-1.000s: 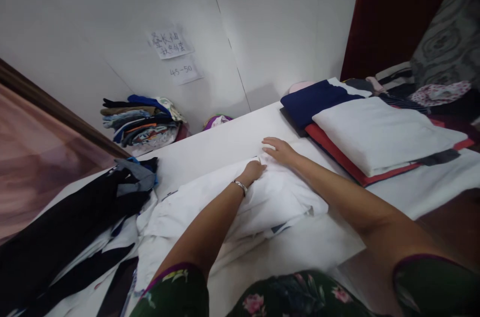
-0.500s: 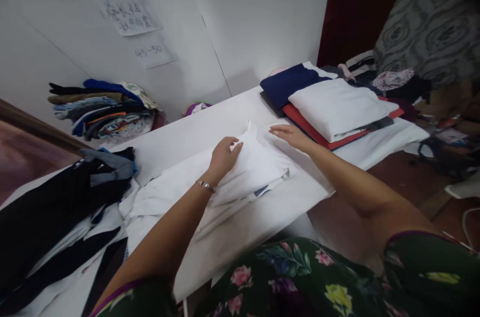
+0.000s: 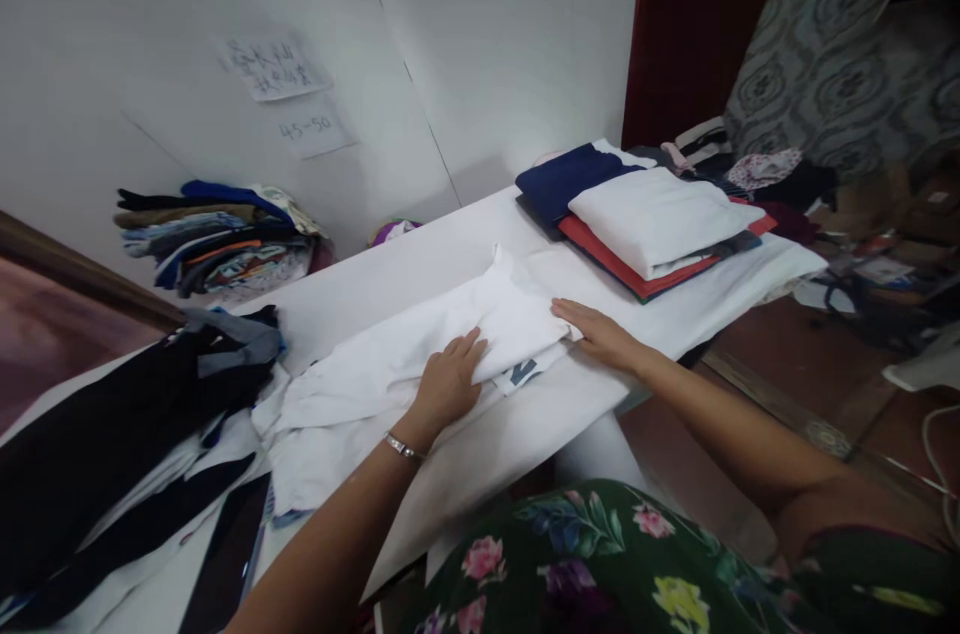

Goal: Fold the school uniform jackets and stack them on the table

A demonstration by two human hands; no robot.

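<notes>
A white garment (image 3: 442, 329), partly folded, lies in front of me on a white-covered table (image 3: 390, 264). A dark printed patch shows beneath its near edge. My left hand (image 3: 450, 379) rests on the garment's near side with fingers extended, palm down. At the garment's right end, my right hand (image 3: 596, 329) lies with its fingers stretched out against the edge of the cloth. Neither hand grips the fabric. The garment's kind cannot be made out from this folded shape.
Folded clothes, a white one (image 3: 652, 214) on top, are stacked at the right beside a navy folded garment (image 3: 577, 179). Black clothing (image 3: 135, 414) spreads over the left end. A pile of mixed clothes (image 3: 217, 239) stands against the wall under paper signs (image 3: 277, 69).
Both hands have come down onto the white garment. My left hand moved from a raised, curled pose to lying flat, and my right hand lowered to the garment's right edge.
</notes>
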